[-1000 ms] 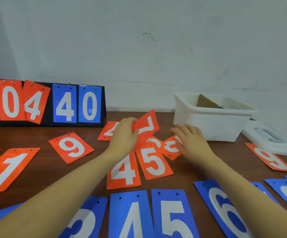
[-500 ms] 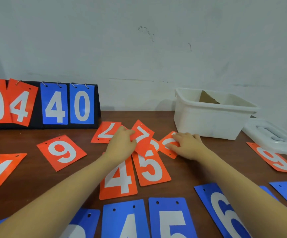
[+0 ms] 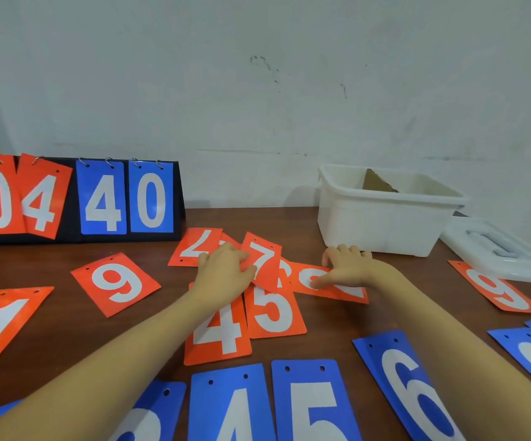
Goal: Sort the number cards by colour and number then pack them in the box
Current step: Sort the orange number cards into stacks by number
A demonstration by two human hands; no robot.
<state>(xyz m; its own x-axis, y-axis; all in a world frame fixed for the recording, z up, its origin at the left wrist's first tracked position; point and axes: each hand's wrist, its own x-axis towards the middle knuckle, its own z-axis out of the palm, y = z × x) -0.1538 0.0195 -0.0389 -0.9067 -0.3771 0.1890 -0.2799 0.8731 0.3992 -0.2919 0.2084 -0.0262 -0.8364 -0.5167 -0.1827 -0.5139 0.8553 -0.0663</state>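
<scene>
Both hands worked the red cards mid-worktop (image 3: 67, 338).
The left hand (image 3: 222, 275) pinched the red 7 (image 3: 265, 261) above the red 4 (image 3: 218, 337) and 5 (image 3: 273, 313); the right hand (image 3: 350, 268) pressed flat fingers on a sideways red card (image 3: 331, 286). The white box (image 3: 381, 224) stood behind.

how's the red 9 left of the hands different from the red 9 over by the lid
The left red 9 lies alone on open table, its holes at the far edge. The right red 9 lies beside the white lid, angled the other way and reading slantwise. Both are red with white digits, flat and untouched.
</scene>
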